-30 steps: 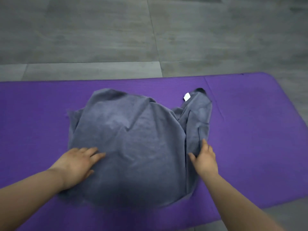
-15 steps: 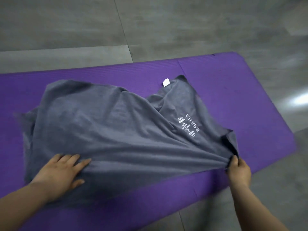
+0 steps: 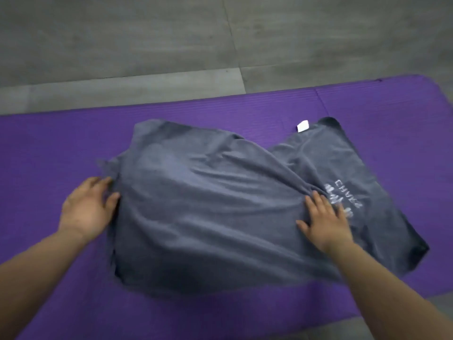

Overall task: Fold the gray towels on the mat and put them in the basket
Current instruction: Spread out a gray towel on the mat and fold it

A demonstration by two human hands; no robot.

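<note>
The right hand [image 3: 326, 219] has released the corner and presses flat, fingers spread, on the gray towel [image 3: 208, 204] on the mat [image 3: 49, 148]. The left hand [image 3: 88, 209], fingers loose, touches its left edge; folding can likely start

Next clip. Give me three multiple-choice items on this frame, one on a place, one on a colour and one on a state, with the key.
1. Where does the white tag sit on the gray towel?
A. At its near edge
B. At its far edge, toward the right
C. In its middle

2. What colour is the mat?
A. Purple
B. Green
C. Black

3. How is the right hand?
A. Flat on the towel, fingers spread
B. Raised, gripping a corner
C. Out of view

Key:
1 B: the tag sticks out from the far edge near the right corner.
2 A: purple shows all round the towel.
3 A: the palm lies down on the cloth with the fingers apart.
</note>
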